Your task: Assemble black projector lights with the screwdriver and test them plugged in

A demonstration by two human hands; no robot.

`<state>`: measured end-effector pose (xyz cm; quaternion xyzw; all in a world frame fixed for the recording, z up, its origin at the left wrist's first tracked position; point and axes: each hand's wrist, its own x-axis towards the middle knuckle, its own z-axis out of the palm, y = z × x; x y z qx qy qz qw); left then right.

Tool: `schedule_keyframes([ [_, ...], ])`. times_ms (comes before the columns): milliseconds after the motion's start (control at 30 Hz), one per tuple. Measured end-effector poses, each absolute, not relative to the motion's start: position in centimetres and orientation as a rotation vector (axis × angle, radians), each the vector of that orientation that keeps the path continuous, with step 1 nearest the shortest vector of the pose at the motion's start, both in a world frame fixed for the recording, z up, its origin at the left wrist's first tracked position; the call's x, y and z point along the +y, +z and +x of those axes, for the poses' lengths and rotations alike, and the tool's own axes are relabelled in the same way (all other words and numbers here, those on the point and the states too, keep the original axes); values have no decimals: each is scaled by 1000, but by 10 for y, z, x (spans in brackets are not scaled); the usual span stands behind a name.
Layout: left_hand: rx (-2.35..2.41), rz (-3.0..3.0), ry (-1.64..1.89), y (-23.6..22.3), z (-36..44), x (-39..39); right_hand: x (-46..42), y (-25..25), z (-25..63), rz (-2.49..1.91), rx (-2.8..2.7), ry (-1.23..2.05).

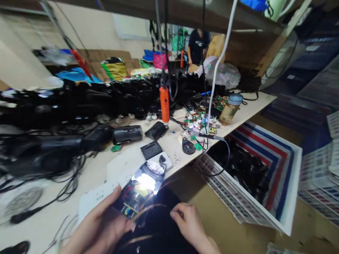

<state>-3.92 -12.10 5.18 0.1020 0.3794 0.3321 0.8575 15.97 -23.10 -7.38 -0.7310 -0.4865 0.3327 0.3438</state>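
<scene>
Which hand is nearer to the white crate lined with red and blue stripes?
Right. The right hand sits close, to the crate's left in the picture; the left hand is farther left, holding the dark device with a bright light.

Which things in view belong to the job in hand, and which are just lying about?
Job in hand:
- lit device with exposed circuitry, in the left grip
- probably the hanging orange tool
- perhaps the black casing near its tip

Likely just lying about:
- blue-lidded bottle
- pale plastic bag
- yellow-and-green bag
</scene>
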Motion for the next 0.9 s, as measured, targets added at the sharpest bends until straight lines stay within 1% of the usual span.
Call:
schedule_keyframes([
  [133, 711, 267, 777, 62, -51, -133, -221, -47, 165, -1800, -1387, 739],
  [267, 622, 158, 890, 58, -64, -148, -199, -18, 179, -1711, -1477, 596],
  [367, 567, 133, 962, 56, -70, -146, -176, -8, 190, -1683, -1490, 472],
  [567, 477, 69, 920, 57, -72, -114, -140, -5, 198, -1695, -1463, 296],
  [800, 858, 236, 916, 59, -53, -72, -106, -16, 201, -1796, -1477, 328],
  [900, 904, 183, 912, 59, -47, -61, -98, -20, 203, -1838, -1510, 361],
])
